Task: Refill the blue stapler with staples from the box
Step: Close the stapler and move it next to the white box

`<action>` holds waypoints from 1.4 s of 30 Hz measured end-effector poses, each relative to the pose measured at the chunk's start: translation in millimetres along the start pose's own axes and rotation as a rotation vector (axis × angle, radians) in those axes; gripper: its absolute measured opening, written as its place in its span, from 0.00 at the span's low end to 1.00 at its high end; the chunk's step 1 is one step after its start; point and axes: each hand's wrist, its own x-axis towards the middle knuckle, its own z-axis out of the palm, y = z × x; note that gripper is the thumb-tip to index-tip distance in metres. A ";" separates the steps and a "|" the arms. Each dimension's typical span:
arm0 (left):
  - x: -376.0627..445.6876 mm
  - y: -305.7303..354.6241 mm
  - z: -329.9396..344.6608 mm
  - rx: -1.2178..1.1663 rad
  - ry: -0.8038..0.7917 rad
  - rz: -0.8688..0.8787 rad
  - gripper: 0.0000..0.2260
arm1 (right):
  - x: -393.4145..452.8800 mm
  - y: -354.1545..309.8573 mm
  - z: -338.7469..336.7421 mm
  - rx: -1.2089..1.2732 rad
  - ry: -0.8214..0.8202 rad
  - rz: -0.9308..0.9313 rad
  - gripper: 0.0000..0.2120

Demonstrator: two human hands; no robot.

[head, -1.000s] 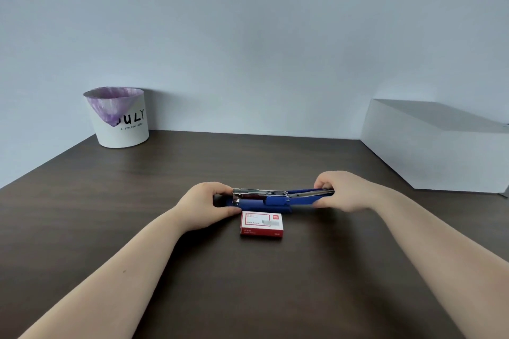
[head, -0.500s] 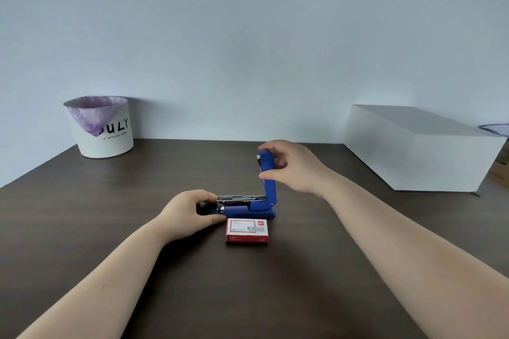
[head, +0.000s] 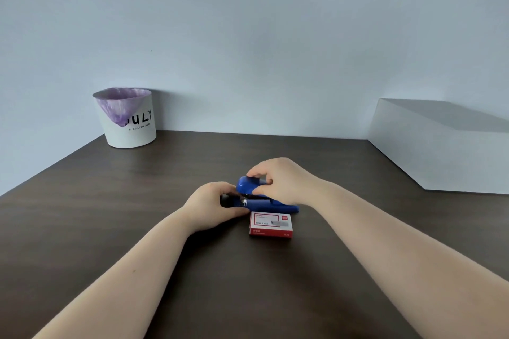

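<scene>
The blue stapler [head: 261, 202] lies on the dark wooden table [head: 137, 215], its length running left to right. My left hand [head: 213, 205] grips its front end at the left. My right hand [head: 281, 180] holds the blue top cover [head: 248, 187], which is folded down low over the base with a narrow gap still showing. The red and white staple box [head: 270, 225] sits shut on the table just in front of the stapler, touching neither hand.
A white cup-shaped bin with a purple liner [head: 126, 117] stands at the back left by the wall. A large white box [head: 440, 146] occupies the back right of the table.
The stapler's top cover went from lying flat open to the right, through upright, to folded down over the base, carried by my right hand. My left hand stayed on the front end.
</scene>
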 end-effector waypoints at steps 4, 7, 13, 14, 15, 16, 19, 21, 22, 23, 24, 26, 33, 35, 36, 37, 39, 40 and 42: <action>-1.0 1.6 -2.2 -0.019 -0.030 0.016 0.14 | -4.2 9.2 -3.0 -0.034 -0.009 0.044 0.17; -2.4 -2.6 -14.7 -0.173 -0.134 -0.013 0.17 | -12.0 22.4 -2.4 -0.133 -0.102 0.101 0.15; 15.6 -14.5 -23.1 -0.337 0.160 -0.296 0.12 | -20.1 47.2 7.5 -0.068 0.001 0.188 0.16; 23.1 -13.1 -17.8 -0.249 0.209 -0.321 0.08 | -19.5 48.3 8.2 -0.054 0.025 0.187 0.15; 30.8 -9.9 -12.8 -0.173 0.236 -0.326 0.07 | -18.0 48.9 8.9 -0.039 0.050 0.187 0.15; 39.7 -5.7 -7.8 -0.125 0.245 -0.319 0.08 | -16.7 49.3 9.2 -0.027 0.074 0.189 0.15; 63.9 8.2 4.1 -0.048 0.226 -0.314 0.12 | -12.1 53.8 11.7 -0.009 0.132 0.222 0.15; 77.5 13.6 11.8 0.005 0.210 -0.316 0.13 | -11.7 60.8 14.5 -0.007 0.176 0.253 0.15; 83.3 14.3 15.2 0.026 0.199 -0.313 0.13 | -12.4 65.1 15.7 -0.007 0.203 0.269 0.15; 88.4 15.2 18.6 0.049 0.185 -0.309 0.13 | -13.7 70.4 16.2 -0.004 0.232 0.291 0.15; 94.5 15.9 22.5 0.071 0.168 -0.304 0.14 | -15.2 77.8 15.9 0.000 0.265 0.314 0.14; 106.3 17.9 29.0 0.101 0.133 -0.288 0.14 | -18.3 93.6 13.7 0.011 0.329 0.364 0.14; 155.1 40.6 57.3 0.076 0.036 -0.205 0.14 | -23.5 144.8 8.1 0.015 0.523 0.444 0.15; 171.2 46.8 66.2 0.074 0.009 -0.175 0.14 | -20.3 159.6 6.8 -0.011 0.544 0.465 0.14; 178.9 49.6 70.3 0.073 -0.002 -0.158 0.14 | -17.7 167.5 5.3 -0.018 0.552 0.482 0.14; 186.2 52.1 74.3 0.072 -0.012 -0.141 0.14 | -15.1 176.0 3.0 -0.022 0.560 0.503 0.13; 200.0 56.4 82.5 0.070 -0.027 -0.106 0.14 | -10.2 193.6 -3.3 -0.031 0.579 0.559 0.12; 205.9 58.1 86.4 0.071 -0.033 -0.090 0.14 | -7.6 202.9 -6.4 -0.039 0.590 0.588 0.11; 215.1 59.8 93.7 0.081 -0.035 -0.062 0.14 | -3.1 222.2 -12.6 -0.078 0.613 0.649 0.11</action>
